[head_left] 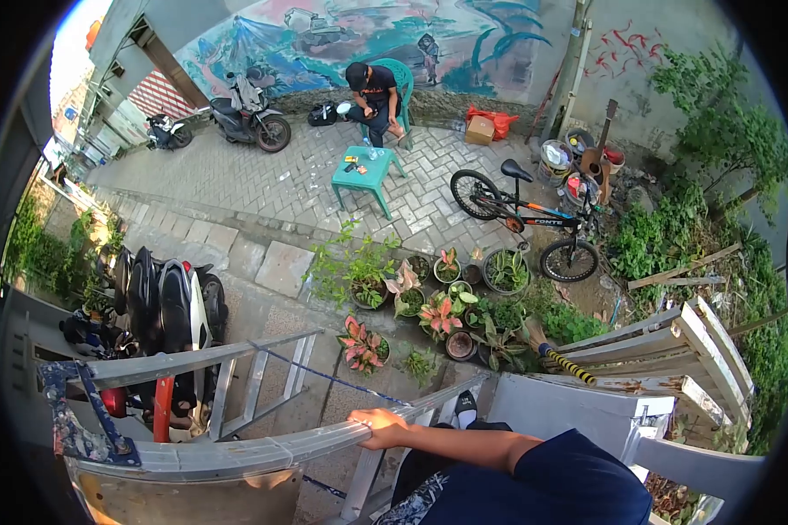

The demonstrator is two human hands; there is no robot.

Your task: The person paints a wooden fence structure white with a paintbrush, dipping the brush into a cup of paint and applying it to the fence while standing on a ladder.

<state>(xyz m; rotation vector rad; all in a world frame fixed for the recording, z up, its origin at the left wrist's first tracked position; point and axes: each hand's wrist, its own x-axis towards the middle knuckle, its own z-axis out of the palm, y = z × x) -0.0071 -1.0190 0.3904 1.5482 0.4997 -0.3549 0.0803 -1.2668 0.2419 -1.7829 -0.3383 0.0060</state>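
My right hand (381, 429) is wrapped round the side rail of an aluminium stepladder (236, 457), its arm reaching in from a dark blue sleeve at the lower right. The ladder's paint-spattered hinge end (87, 411) lies at the left, and its second pair of legs (254, 385) spreads out beyond the rail. A blue cord (333, 374) runs between the two halves. Just past my forearm shows a foot in a black sandal (466, 404). My left hand does not appear.
Potted plants (438, 315) stand below the ladder. Parked motorcycles (171, 302) are at the left. A bicycle (534, 214), a green table (363, 175) and a seated person (375, 101) are on the paving. Wooden slats (674, 350) and a grey ledge (547, 407) lie to the right.
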